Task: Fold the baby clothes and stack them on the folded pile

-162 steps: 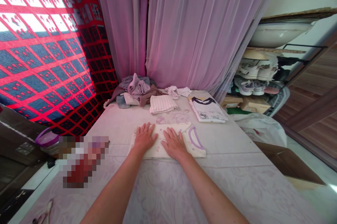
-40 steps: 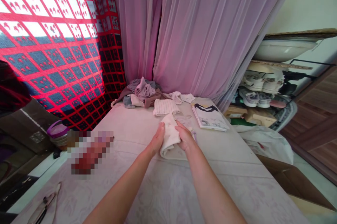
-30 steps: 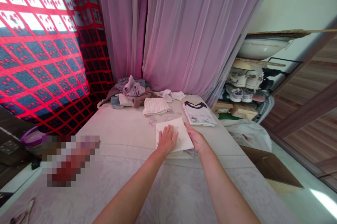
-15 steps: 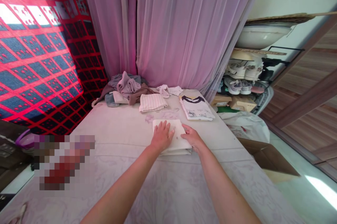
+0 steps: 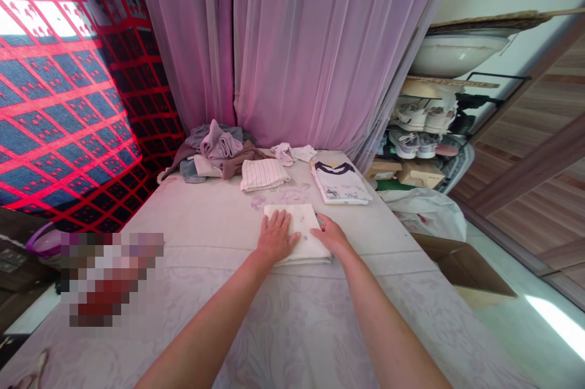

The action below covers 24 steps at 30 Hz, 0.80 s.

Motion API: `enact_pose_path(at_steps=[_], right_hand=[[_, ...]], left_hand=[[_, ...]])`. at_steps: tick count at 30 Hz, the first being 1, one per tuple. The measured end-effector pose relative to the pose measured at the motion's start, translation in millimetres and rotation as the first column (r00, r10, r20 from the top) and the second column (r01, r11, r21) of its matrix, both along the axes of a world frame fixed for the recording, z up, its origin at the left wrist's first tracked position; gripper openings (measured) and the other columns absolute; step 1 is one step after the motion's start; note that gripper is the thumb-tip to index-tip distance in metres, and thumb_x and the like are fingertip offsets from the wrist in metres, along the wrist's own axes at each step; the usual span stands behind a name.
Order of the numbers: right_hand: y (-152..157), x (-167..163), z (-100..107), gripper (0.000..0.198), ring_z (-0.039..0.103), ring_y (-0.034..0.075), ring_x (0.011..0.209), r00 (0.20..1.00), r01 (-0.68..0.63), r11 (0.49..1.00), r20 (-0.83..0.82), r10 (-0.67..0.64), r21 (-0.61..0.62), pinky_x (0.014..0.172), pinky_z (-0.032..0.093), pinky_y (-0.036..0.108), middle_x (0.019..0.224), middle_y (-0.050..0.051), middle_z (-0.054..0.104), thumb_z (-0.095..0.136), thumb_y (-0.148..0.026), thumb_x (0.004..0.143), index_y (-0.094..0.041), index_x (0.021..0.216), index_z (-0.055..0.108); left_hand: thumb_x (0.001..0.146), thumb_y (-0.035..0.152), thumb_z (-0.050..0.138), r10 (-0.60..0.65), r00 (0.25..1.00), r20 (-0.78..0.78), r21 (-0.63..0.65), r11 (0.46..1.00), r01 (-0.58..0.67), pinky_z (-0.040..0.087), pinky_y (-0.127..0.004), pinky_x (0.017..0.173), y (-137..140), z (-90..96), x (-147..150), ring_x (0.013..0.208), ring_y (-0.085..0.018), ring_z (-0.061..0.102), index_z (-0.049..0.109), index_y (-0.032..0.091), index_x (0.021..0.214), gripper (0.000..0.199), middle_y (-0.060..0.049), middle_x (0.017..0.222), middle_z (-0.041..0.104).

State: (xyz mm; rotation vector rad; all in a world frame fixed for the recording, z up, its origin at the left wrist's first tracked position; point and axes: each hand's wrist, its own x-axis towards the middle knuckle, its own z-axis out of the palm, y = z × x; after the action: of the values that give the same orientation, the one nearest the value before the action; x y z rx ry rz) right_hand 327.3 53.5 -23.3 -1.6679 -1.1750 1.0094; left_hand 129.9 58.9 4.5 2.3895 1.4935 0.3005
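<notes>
A folded white garment (image 5: 304, 218) with a few small printed marks lies on the bed, its layers showing along the near edge. My left hand (image 5: 275, 236) rests flat on its left part, fingers stretched out. At the right edge, my right hand (image 5: 333, 235) grips the fabric, thumb on top and the other fingers partly hidden at the side. Beyond them lies a folded striped cloth (image 5: 264, 175). To the right of that is a stack of folded white shirts (image 5: 342, 185), the top one with a dark collar.
A heap of loose clothes (image 5: 219, 148) lies at the bed's far left, near small white pieces (image 5: 292, 154). Purple curtains (image 5: 292, 41) hang behind. On the right stand a shoe rack (image 5: 418, 133) and an open cardboard box (image 5: 461, 267). A blurred patch (image 5: 109, 279) covers the left side.
My left hand has slid slightly left and toward me on the white garment, and its near edge looks flatter. My right hand stays at the right edge. The view has shifted slightly.
</notes>
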Motion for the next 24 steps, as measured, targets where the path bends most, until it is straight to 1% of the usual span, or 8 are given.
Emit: enact_pose_path(at_steps=[6,9,11,14,16,19,22,24], right_hand=[[-5,-3,22,0.071,0.06,0.018,0.066,0.945,0.038,0.997,0.328,-0.016,-0.06,0.071,0.046,0.032,0.07,-0.002,0.066,0.064,-0.024,0.07,-0.019,0.139,0.046],[-10,-5,23,0.065,0.061,0.019,0.072,0.9,0.065,0.995,0.435,-0.027,-0.073,0.073,0.045,0.031,0.073,-0.002,0.067,0.064,-0.025,0.071,-0.024,0.135,0.051],[-13,-7,21,0.059,0.063,0.02,0.078,0.868,0.083,0.994,0.495,-0.037,-0.071,0.075,0.045,0.031,0.081,-0.001,0.069,0.064,-0.026,0.072,-0.028,0.131,0.054],[-13,-12,26,0.053,0.062,0.023,0.094,0.788,0.085,0.996,0.613,-0.053,-0.024,0.083,0.045,0.034,0.108,0.006,0.068,0.057,-0.029,0.079,-0.027,0.132,0.053],[-8,-17,33,0.049,0.058,0.025,0.108,0.72,0.033,0.998,0.692,-0.064,0.057,0.092,0.043,0.036,0.125,0.009,0.061,0.051,-0.028,0.084,-0.025,0.133,0.053],[4,-32,42,0.045,0.048,0.021,0.124,0.66,-0.169,0.974,0.752,-0.003,0.152,0.105,0.034,0.035,0.137,0.006,0.053,0.04,-0.025,0.09,-0.024,0.132,0.054],[14,-50,39,0.046,0.038,0.019,0.133,0.587,-0.345,0.936,0.794,0.157,0.07,0.111,0.025,0.038,0.145,0.006,0.045,0.033,-0.026,0.094,-0.022,0.137,0.049],[15,-58,30,0.048,0.031,0.021,0.137,0.539,-0.341,0.94,0.813,0.219,-0.027,0.113,0.019,0.044,0.149,0.007,0.039,0.032,-0.03,0.095,-0.022,0.14,0.044]], left_hand=[[0.092,0.055,0.033,-0.019,0.999,-0.043,0.013,1.0,0.02,0.008,-0.053,0.116,-1,7.0,-4,0.144,-0.031,0.016,0.035,0.017,0.145,0.065,-0.012,0.155,0.026],[0.09,0.056,0.035,-0.011,0.997,-0.075,0.008,1.0,0.011,0.007,-0.054,0.116,-3,5.6,0,0.144,-0.031,0.015,0.035,0.017,0.145,0.067,-0.012,0.155,0.025],[0.089,0.057,0.037,-0.004,0.996,-0.084,-0.003,1.0,0.004,0.007,-0.054,0.115,-4,3.3,2,0.144,-0.031,0.014,0.034,0.018,0.146,0.069,-0.012,0.155,0.024],[0.088,0.057,0.038,-0.008,0.997,-0.071,-0.01,1.0,0.007,0.006,-0.055,0.115,-4,-0.1,3,0.144,-0.032,0.013,0.034,0.017,0.146,0.07,-0.012,0.155,0.024],[0.088,0.058,0.038,-0.011,0.999,-0.049,-0.009,1.0,0.01,0.005,-0.055,0.115,-3,-1.9,4,0.144,-0.033,0.013,0.035,0.018,0.146,0.071,-0.012,0.155,0.025],[0.087,0.058,0.039,-0.01,1.0,-0.018,0.002,1.0,0.01,0.003,-0.057,0.114,-1,-4.5,4,0.144,-0.033,0.013,0.036,0.02,0.145,0.069,-0.011,0.155,0.026],[0.093,0.049,0.031,-0.015,0.999,0.046,-0.043,0.999,0.017,0.009,-0.055,0.115,5,-7.2,-4,0.144,-0.03,0.015,0.037,0.02,0.144,0.059,-0.01,0.155,0.027],[0.096,0.041,0.025,-0.004,0.995,0.096,-0.064,0.998,0.01,0.015,-0.05,0.115,10,-9.0,-14,0.145,-0.026,0.015,0.035,0.017,0.145,0.055,-0.01,0.155,0.025]])
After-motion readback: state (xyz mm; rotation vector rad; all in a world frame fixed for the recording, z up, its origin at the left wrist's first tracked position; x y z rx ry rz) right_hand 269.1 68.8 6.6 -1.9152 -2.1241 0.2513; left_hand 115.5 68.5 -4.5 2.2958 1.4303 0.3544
